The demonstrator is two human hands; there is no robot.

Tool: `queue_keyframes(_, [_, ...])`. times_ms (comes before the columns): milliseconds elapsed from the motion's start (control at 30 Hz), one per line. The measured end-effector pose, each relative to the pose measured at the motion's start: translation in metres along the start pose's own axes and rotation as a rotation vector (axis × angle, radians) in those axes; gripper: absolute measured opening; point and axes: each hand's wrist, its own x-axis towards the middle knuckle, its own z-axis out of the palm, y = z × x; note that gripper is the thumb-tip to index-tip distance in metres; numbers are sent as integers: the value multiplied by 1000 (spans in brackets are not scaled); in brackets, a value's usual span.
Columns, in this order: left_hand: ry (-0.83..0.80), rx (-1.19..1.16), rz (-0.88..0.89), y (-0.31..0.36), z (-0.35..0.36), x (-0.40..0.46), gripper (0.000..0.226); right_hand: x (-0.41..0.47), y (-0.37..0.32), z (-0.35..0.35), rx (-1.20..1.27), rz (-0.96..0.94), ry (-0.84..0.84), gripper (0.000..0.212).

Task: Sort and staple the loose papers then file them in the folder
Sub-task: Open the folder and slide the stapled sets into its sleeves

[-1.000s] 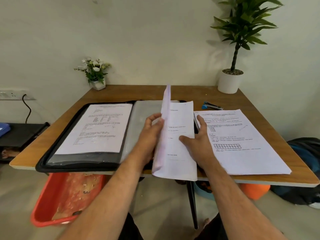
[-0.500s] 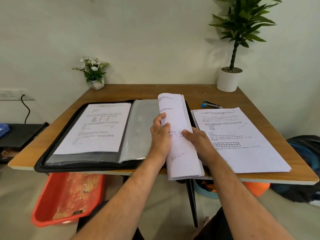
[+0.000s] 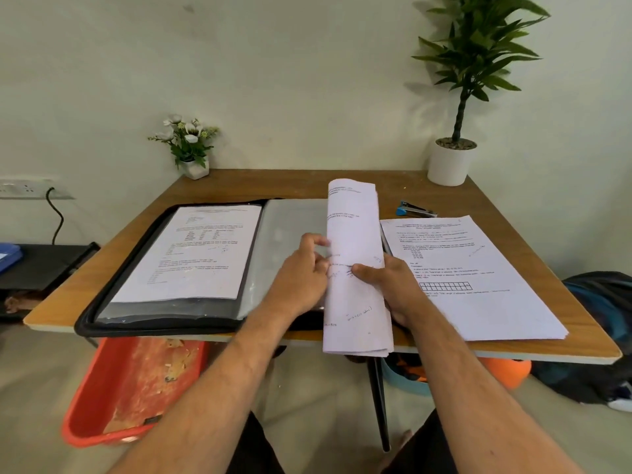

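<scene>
Your right hand (image 3: 393, 285) holds the curled sheaf of papers (image 3: 355, 268) at its middle, thumb over the front; that grip is closed around the right edge. Your left hand (image 3: 304, 271) pinches at the sheaf's left edge, fingers curled, blurred at the tips. The sheaf's long axis runs near to far, its near end hanging past the surface (image 3: 342, 186) edge, its far end raised.

The open folder (image 3: 136, 265) lies to the left of the sheaf. Its bare clear sleeve (image 3: 290, 227) sits just beside your left hand, so that hand is nearer the target. One sheet (image 3: 195, 251) is already filed in the left sleeve.

To the right, a loose stack of paper (image 3: 478, 278) lies flat, touching your right wrist. The stapler (image 3: 413, 210) lies beyond it, far right. Two potted plants stand at the far edge, well apart from the work.

Judgement: nothing blocks the way to the sleeve; the curl may catch at its mouth.
</scene>
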Motion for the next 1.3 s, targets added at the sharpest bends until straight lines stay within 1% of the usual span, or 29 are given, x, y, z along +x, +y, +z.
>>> queue_keyframes(67, [-63,211,34,-8,-17,-4,24,-1,0,-3,43,-22,48,28])
queue_keyframes(133, [-127,330,11,-13,-30,-8,18,-2,0,-7,126,-38,98,29])
queue_keyframes(167, [-176,373,1,-14,-35,-10,18,-2,0,-8,176,-43,120,29])
queue_keyframes(233, [-271,458,27,-14,-39,-13,28,-4,1,-10,240,-50,158,26])
queue_keyframes(300, [-272,542,83,-15,-38,-16,33,-5,2,-9,249,-56,180,26])
queue_keyframes(433, [-255,677,192,-17,-39,-22,30,-12,1,-5,197,-68,210,29])
queue_keyframes(533, [-256,703,211,-24,-45,-28,39,-23,-2,-1,132,-77,231,24])
queue_keyframes(600, [-204,665,200,-30,-48,-30,36,-34,-2,2,78,-85,218,21])
queue_keyframes(733, [-68,480,86,-35,-54,-25,16,-58,3,7,38,-99,173,23])
queue_keyframes(767, [-56,407,45,-36,-55,-23,11,-62,5,7,41,-94,156,26])
queue_keyframes(833, [-44,263,-51,-39,-57,-17,9,-68,10,7,26,-88,116,31])
queue_keyframes(900, [-59,72,-151,-45,-58,-13,5,-69,12,9,-31,-90,98,30])
queue_keyframes(967, [-81,-207,-242,-48,-59,-11,3,-68,12,10,-72,-91,100,22])
queue_keyframes(1000, [-82,-315,-270,-49,-59,-10,5,-68,12,11,-93,-86,108,17])
queue_keyframes(1033, [-68,-363,-281,-50,-58,-9,4,-68,13,11,-125,-80,117,13])
queue_keyframes(1067, [-41,-378,-281,-50,-56,-8,3,-68,15,12,-159,-75,120,14])
queue_keyframes(1133, [40,-386,-262,-51,-51,-4,15,-69,19,11,-199,-63,109,19])
queue_keyframes(1200, [131,-377,-241,-52,-48,2,24,-69,20,8,-207,-45,75,19])
queue_keyframes(1267, [205,-332,-214,-50,-45,7,26,-69,19,1,-202,-12,15,18])
queue_keyframes(1300, [229,-295,-191,-48,-44,9,25,-69,17,-2,-190,4,-26,21])
